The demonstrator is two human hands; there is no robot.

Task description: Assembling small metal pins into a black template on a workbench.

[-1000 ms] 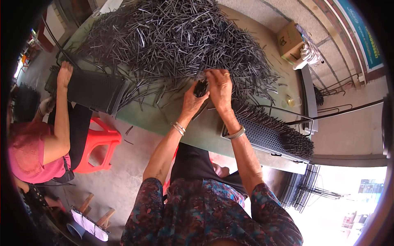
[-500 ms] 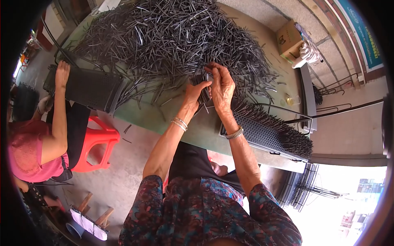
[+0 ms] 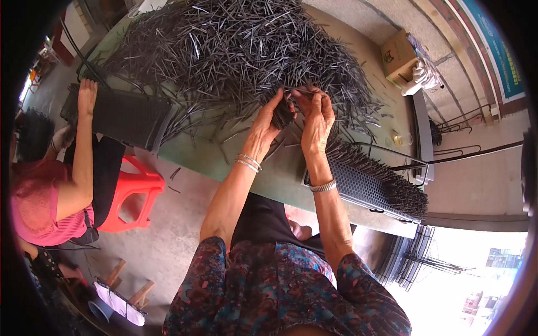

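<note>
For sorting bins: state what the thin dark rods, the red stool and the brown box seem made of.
Thin dark rods: probably metal or hard plastic, from dull grey glints.
Red stool: moulded plastic, glossy, one-piece.
Brown box: cardboard, matte, folded flaps.

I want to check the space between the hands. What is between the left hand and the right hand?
In the head view, a small bundle of dark thin sticks lies between the left hand and right hand, gripped by both.

Your left hand (image 3: pixel 262 130) covers the lower end of the bundle of dark sticks (image 3: pixel 282 113). Left of it, the co-worker's tray (image 3: pixel 130 116) is partly buried under the heap of sticks (image 3: pixel 224 50), which hides the worktop (image 3: pixel 246 162) beneath.
</note>
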